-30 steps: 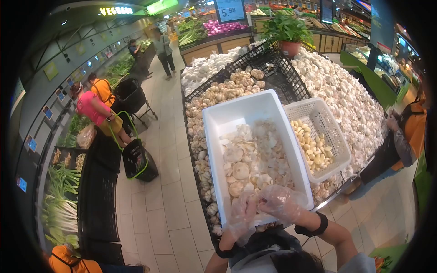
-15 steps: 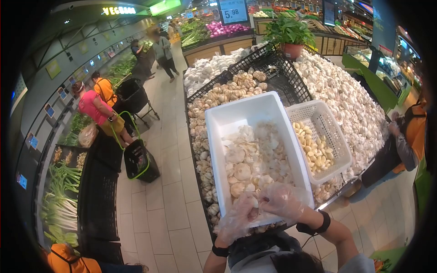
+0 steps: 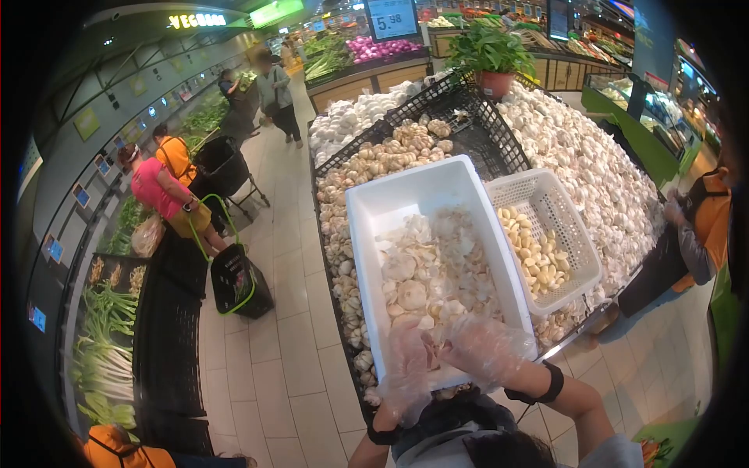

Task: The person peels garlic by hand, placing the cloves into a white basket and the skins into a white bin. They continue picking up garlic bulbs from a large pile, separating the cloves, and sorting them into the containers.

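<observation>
Both gloved hands, left hand point(image 3: 409, 355) and right hand point(image 3: 480, 347), close together on a garlic piece point(image 3: 434, 352) above the white tub's point(image 3: 390, 204) near edge.

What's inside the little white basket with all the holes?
The small white perforated plastic basket holds a pile of peeled yellowish garlic cloves along its near side. Whatever lies under that pile is covered.

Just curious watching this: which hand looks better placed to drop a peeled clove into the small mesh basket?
Probably the right hand. It works at the near edge of the white tub, on the side nearer the mesh basket holding peeled cloves. The left hand sits farther from it.
</observation>
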### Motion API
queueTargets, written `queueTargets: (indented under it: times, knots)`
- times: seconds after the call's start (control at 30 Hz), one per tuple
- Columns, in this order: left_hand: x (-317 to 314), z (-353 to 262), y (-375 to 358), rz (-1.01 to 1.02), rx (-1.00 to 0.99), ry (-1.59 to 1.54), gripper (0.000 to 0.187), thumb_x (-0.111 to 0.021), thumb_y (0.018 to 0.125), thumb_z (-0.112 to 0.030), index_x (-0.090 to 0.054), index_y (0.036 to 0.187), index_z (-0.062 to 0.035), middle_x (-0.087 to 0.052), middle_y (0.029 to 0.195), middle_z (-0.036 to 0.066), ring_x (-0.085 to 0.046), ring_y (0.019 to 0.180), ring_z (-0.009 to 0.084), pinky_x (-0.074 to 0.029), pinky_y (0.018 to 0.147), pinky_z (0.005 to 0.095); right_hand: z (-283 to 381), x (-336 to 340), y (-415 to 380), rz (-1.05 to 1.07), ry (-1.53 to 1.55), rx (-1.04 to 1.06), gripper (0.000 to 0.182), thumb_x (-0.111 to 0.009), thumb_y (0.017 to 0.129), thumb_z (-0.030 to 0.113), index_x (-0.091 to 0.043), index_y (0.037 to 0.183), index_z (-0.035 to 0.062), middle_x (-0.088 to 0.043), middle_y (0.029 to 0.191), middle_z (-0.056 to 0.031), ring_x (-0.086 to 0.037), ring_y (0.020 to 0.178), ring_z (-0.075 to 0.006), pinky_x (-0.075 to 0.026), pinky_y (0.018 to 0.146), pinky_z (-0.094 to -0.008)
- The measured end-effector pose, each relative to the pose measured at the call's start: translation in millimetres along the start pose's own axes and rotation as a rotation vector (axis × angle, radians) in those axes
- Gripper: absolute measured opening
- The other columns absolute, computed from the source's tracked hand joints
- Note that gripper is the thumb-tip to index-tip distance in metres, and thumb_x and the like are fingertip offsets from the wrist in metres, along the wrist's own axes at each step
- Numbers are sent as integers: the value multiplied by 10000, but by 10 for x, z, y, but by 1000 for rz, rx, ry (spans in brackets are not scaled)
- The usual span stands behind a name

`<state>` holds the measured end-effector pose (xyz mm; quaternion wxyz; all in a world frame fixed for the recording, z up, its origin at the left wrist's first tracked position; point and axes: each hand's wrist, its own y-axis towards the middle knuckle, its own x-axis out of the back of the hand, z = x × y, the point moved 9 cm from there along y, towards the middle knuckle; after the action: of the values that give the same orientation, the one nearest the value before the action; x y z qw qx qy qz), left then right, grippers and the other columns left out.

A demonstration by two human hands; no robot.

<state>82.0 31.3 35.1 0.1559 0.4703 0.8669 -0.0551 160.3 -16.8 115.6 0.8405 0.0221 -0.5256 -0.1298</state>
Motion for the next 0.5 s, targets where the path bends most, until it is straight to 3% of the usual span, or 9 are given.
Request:
queueTargets:
  times: [0.07,0.17,0.23,0.27,0.33,0.37,0.43,0.5]
  knots:
    - [-1,-20,3,2,47,135,409,-487,988,-164,-345,1361,-72,-521,1078,47,-537,940,117,-456,848,256,28,5,19,15,-95,38,171,-635,766,237,-653,794,70,-623,733,-137,-634,713,-323,-505,638,-429]
    - [4,-59,-16,-1,96,267,379,-468,1000,-167,-364,1350,-65,-525,1061,36,-537,921,107,-455,844,247,-23,-103,65,106,67,-21,164,-615,784,216,-649,796,56,-618,736,-153,-630,713,-325,-502,642,-435]
    - [-79,-179,-23,76,-22,692,316,-430,1017,-165,-417,1310,-47,-516,1057,22,-529,918,77,-461,819,233,-13,-165,46,76,65,96,141,-597,781,180,-642,799,47,-604,725,-160,-621,703,-328,-498,641,-429]
    - [-48,-148,-32,75,-22,692,316,-430,1017,-165,-417,1310,-47,-516,1057,22,-529,918,77,-461,819,233,-1,-151,41,77,65,97,141,-597,781,180,-642,799,47,-604,725,-160,-621,703,-328,-498,641,-429]
    - [130,151,-84,-10,241,183,286,-407,1025,-173,-454,1272,-36,-506,1047,21,-529,906,72,-468,791,231,-3,-49,35,12,144,58,121,-589,760,153,-636,795,47,-585,706,-163,-598,668,-334,-477,622,-416]
    - [129,93,-85,-11,241,183,286,-407,1025,-173,-454,1272,-36,-506,1047,21,-529,906,72,-468,791,231,-23,-59,39,13,145,58,121,-589,760,153,-636,795,47,-585,706,-163,-598,668,-334,-477,622,-416]
    - [78,-112,-62,33,182,488,270,-424,1006,-116,-449,1260,-26,-503,1018,42,-533,884,86,-472,764,233,-34,-66,51,13,382,127,145,-595,739,161,-639,812,43,-564,681,-154,-576,649,-335,-450,599,-405]
    - [162,45,-93,26,181,326,271,-439,984,-86,-454,1248,-23,-505,1017,54,-535,880,101,-472,759,232,-53,-70,102,39,375,131,168,-597,736,172,-645,827,40,-567,688,-152,-572,651,-334,-441,598,-408]
